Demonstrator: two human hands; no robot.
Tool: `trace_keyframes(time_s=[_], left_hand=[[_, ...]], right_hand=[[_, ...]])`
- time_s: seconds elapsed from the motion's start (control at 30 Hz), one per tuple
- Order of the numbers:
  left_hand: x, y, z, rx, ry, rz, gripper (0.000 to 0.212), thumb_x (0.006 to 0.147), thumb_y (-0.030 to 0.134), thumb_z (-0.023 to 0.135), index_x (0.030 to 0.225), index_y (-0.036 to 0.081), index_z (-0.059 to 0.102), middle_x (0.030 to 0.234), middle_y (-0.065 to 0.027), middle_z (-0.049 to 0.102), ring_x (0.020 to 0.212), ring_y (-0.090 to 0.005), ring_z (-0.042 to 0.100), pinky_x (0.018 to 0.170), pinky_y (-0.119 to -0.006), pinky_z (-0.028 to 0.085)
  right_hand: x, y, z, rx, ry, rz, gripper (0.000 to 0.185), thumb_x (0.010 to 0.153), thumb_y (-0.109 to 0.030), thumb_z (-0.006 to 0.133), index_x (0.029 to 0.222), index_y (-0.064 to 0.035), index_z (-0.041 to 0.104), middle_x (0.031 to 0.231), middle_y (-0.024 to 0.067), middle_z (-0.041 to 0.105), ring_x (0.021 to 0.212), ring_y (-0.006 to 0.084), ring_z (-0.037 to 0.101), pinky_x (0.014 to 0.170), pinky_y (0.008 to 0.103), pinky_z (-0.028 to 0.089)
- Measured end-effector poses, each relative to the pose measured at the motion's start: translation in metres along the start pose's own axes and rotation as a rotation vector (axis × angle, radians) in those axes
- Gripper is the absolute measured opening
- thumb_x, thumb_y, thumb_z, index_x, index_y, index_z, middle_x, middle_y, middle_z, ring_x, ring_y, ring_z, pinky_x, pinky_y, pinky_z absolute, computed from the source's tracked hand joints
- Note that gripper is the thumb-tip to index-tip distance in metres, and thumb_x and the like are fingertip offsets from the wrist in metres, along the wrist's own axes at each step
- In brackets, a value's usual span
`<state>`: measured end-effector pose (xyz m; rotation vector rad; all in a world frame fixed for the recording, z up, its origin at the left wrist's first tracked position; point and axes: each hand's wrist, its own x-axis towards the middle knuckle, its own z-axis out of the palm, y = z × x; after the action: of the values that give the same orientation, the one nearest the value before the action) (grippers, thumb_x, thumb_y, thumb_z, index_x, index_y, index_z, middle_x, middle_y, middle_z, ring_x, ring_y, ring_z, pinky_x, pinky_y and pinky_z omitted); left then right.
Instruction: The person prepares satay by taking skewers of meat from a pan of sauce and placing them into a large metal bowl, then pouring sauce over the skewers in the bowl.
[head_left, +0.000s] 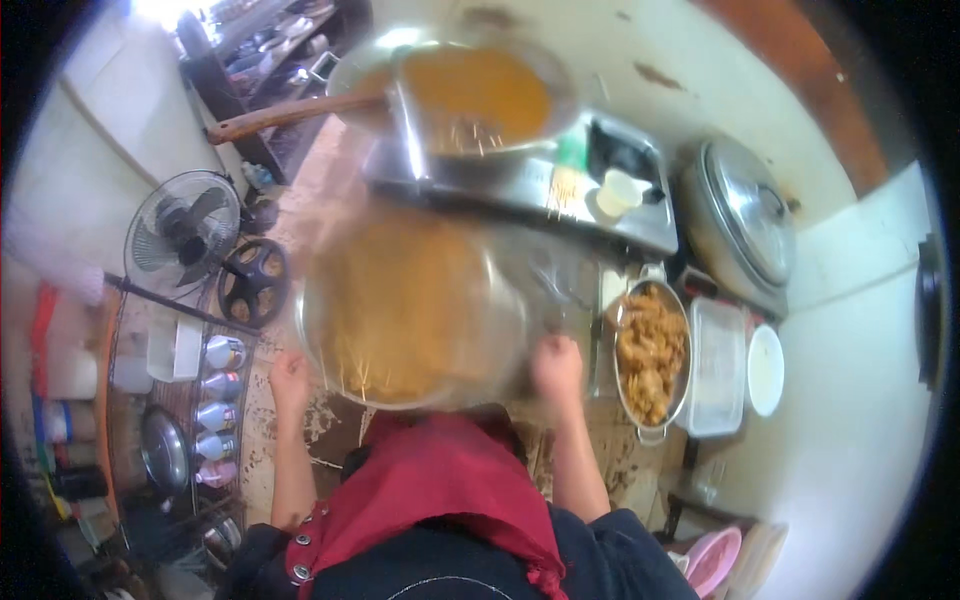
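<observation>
A wide, blurred metal basin of orange-brown food is directly in front of me. My left hand is curled at its left rim, apparently gripping it. Along the right rim my right hand is also curled; blur hides its exact hold. Farther away, a large metal pan of orange liquid rests over a stove. A utensil with a wooden handle lies across this pan, its metal part smeared by blur.
Right of the basin are an oval dish of cooked food, a clear plastic container and a lidded metal pot. A white cup stands on the stove. To the left are a fan, a burner and several bottles.
</observation>
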<state>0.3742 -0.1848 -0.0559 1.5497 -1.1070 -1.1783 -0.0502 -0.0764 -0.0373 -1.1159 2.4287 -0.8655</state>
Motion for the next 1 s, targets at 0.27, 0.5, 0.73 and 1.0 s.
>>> trace_keyframes(time_s=[0.27, 0.5, 0.73, 1.0], left_hand=[[-0.038, 0.016, 0.064, 0.091, 0.189, 0.136, 0.022, 0.081, 0.006, 0.057, 0.101, 0.0, 0.055, 0.074, -0.0019, 0.056, 0.048, -0.0058, 0.048, 0.042, -0.018, 0.038], [-0.045, 0.073, 0.117, -0.197, -0.106, 0.034, 0.022, 0.086, 0.015, 0.053, 0.105, 0.003, 0.054, 0.079, -0.0021, 0.058, 0.057, -0.0061, 0.051, 0.041, -0.017, 0.037], [0.053, 0.15, 0.179, -0.212, -0.481, 0.322, 0.044, 0.091, 0.038, 0.045, 0.109, -0.001, 0.051, 0.093, -0.008, 0.061, 0.066, -0.0101, 0.058, 0.046, -0.016, 0.047], [0.07, 0.224, 0.198, -0.862, -0.455, -0.219, 0.032, 0.089, 0.03, 0.051, 0.098, 0.0, 0.052, 0.08, -0.0057, 0.055, 0.066, -0.0079, 0.055, 0.042, -0.013, 0.04]], right_hand=[[0.065, 0.001, -0.04, 0.153, -0.188, -0.149, 0.016, 0.08, -0.012, 0.058, 0.088, 0.0012, 0.059, 0.082, 0.0179, 0.062, 0.075, 0.0305, 0.061, 0.069, 0.036, 0.047], [0.098, -0.042, -0.063, 0.352, -0.468, -0.092, 0.021, 0.082, -0.015, 0.057, 0.091, 0.004, 0.059, 0.075, 0.0136, 0.063, 0.07, 0.0164, 0.059, 0.066, 0.0301, 0.047], [0.104, -0.105, -0.061, 0.375, -0.342, -0.505, 0.021, 0.081, -0.015, 0.058, 0.09, 0.0036, 0.06, 0.077, 0.0113, 0.063, 0.068, 0.0139, 0.056, 0.065, 0.0281, 0.046], [0.098, 0.0, -0.062, 0.084, -0.307, -0.157, 0.023, 0.08, -0.018, 0.058, 0.09, 0.003, 0.062, 0.081, 0.017, 0.064, 0.074, 0.0238, 0.062, 0.067, 0.0331, 0.047]])
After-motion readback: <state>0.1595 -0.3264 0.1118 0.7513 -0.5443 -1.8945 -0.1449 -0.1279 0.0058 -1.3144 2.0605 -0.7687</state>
